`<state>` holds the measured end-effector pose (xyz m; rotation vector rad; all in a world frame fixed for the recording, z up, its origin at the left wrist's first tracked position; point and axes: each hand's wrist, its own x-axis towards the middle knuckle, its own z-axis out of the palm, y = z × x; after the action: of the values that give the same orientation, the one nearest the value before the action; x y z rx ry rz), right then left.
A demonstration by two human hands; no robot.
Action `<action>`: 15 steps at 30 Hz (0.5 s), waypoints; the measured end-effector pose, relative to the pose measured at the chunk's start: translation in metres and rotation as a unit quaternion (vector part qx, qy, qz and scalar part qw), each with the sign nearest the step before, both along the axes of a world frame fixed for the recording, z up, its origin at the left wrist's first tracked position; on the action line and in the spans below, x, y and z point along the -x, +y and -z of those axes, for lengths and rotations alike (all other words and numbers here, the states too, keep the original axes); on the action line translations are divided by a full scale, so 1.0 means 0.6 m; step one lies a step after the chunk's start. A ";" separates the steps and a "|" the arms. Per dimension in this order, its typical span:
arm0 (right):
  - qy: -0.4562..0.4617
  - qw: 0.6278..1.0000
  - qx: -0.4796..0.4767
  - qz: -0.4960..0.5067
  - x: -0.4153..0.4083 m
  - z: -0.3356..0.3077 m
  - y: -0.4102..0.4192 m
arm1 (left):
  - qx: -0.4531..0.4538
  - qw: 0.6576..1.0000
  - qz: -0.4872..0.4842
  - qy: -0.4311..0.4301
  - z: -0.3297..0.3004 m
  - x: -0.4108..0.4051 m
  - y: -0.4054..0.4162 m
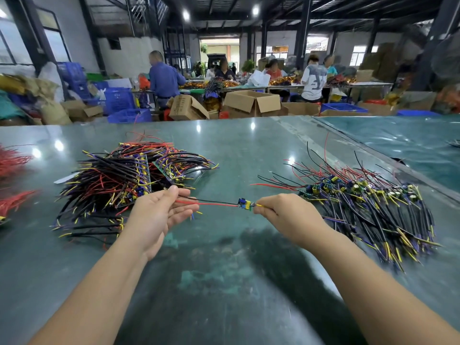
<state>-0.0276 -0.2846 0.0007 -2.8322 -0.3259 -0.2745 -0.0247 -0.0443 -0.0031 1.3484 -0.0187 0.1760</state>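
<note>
A small circuit board (pixel 244 203) with a blue part and a yellow part hangs in the air between my hands, above the green table (pixel 224 282). Red and black wires (pixel 211 203) run from it to the left. My left hand (pixel 159 215) is palm up and pinches the far ends of those wires between thumb and fingers. My right hand (pixel 283 215) pinches the yellow wires on the board's right side. The wires are pulled nearly straight between the two hands.
A heap of wired boards still joined in panels (pixel 129 180) lies left of my hands. A spread of single boards with wires (pixel 361 202) lies to the right. Red wire bundles (pixel 12 180) sit at the far left. Beyond the table stand cardboard boxes, blue crates and people at benches.
</note>
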 end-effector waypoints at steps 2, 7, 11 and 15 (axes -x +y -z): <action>0.009 1.000 0.000 0.000 0.000 0.002 -0.001 | -0.023 1.000 0.000 0.005 0.004 -0.001 0.001; 0.014 1.000 0.000 -0.015 0.002 0.003 0.000 | -0.073 0.997 -0.015 -0.008 0.005 -0.002 0.011; 0.020 0.999 -0.009 -0.027 0.004 0.003 0.007 | -0.074 0.997 -0.029 -0.020 0.004 -0.005 0.013; -0.028 0.998 -0.034 -0.036 0.006 0.000 0.027 | 0.023 0.999 -0.039 -0.011 -0.009 -0.010 0.025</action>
<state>-0.0314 -0.2684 0.0009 -2.7440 -0.4203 -0.3436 -0.0189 -0.0295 0.0023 1.3018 0.0184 0.2556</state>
